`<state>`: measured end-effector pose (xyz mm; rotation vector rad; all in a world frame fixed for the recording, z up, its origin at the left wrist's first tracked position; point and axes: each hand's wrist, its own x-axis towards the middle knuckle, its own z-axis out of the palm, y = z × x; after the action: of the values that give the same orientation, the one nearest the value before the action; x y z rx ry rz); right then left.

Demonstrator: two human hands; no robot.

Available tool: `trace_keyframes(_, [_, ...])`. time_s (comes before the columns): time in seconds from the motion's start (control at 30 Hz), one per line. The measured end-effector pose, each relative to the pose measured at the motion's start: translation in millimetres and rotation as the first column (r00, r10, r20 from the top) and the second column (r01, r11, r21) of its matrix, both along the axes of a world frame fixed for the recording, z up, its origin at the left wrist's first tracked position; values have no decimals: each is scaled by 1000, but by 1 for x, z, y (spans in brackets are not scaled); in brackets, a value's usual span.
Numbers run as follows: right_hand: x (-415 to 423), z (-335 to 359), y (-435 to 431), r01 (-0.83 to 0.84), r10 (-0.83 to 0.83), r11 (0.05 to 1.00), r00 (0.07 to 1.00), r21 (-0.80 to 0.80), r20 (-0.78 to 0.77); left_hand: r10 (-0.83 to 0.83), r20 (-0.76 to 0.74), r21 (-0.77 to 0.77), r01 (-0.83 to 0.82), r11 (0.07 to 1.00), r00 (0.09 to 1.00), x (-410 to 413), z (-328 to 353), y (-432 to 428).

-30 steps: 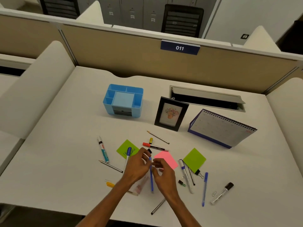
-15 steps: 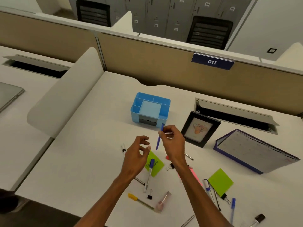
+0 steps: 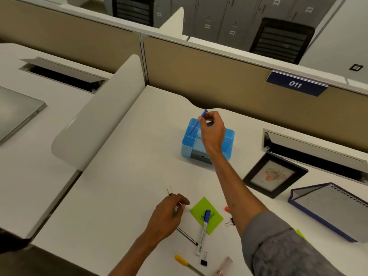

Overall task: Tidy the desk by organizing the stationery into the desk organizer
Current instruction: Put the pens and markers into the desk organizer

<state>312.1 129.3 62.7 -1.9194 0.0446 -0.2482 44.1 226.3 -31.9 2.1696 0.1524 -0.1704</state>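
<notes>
Right hand [image 3: 212, 132] pinches a slim blue plastic pen [image 3: 196, 124] near its upper end, directly over the light-blue plastic desk organizer [image 3: 230, 134] at the far centre of the white desk [image 3: 129, 176]. Pen axis is tilted, with the cap end up and far-right. The tip points down at the organizer's left compartments, apparently just above the rim. Left hand [image 3: 169, 214], well apart at the near edge, curls over a white marker [image 3: 169, 191]; cannot tell whether it grips.

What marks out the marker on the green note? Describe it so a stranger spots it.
From the blue desk organizer, come toward the near edge to the green sticky note. The marker lies with its cap on it. Its white barrel and blue cap set it apart; the pen beside it is thin, dark.
</notes>
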Motion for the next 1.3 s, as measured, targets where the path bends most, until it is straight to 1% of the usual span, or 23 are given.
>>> trace_keyframes(0.13, [25, -21, 12, 23, -27, 996, 998, -91, -50, 0, -6, -40, 0, 999, 1000, 4, -3, 15])
trace_keyframes(0.23, [34, -37, 20, -15, -6, 978, 995, -209, -97, 45, -24, -73, -47, 996, 999, 7, -1, 26])
trace_keyframes(0.33, [36, -47, 24, -34, 0, 959, 993, -283, -118, 119, -44, -156, -125, 980, 992, 8, 8, 38])
trace_keyframes(0.43, [35, -49, 26, -48, 13, 954, 993, -295, -119, 189, -33, -200, -191, 961, 981, 10, 16, 50])
trace_keyframes(0.57, [32, -49, 23, -54, 21, 958, 993, -282, -119, 190, -39, -180, -194, 964, 981, 9, 19, 56])
trace_keyframes(0.77, [6, -42, 4, -86, 74, 976, 995, -198, -66, 191, -80, -136, -200, 970, 978, -1, 21, 39])
trace_keyframes(0.87, [-20, -35, -14, -103, 91, 983, 992, -155, -84, 190, -89, -122, -200, 972, 978, -6, 21, 23])
trace_keyframes(1.0, [-80, -27, -56, -96, 94, 995, 986, -7, -140, 155, -94, -125, -166, 978, 983, -13, 20, -9])
trace_keyframes(1.13, [-141, -35, -108, -50, 71, 994, 967, 93, -245, 56, -92, -104, -66, 992, 994, -15, 21, -48])
trace_keyframes(1.23, [-183, -41, -142, 32, 22, 990, 926, 137, -378, -18, -77, -84, 11, 996, 997, -13, 23, -76])
trace_keyframes(1.3, [-212, -41, -171, 53, 14, 986, 917, 159, -398, -85, -82, -67, 80, 995, 993, -11, 25, -101])
